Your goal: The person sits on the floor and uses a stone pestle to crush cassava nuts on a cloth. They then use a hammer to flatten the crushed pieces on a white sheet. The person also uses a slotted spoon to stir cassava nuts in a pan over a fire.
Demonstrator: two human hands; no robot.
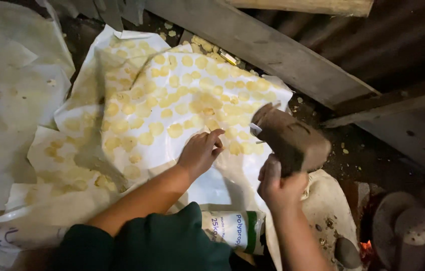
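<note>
One white woven sack (235, 228) with a green band and dark print is seen folded at the bottom centre, beneath the forearms. A second white printed sack (6, 238) is noted at the lower left corner, lying flat and partly covered by sheets.
</note>
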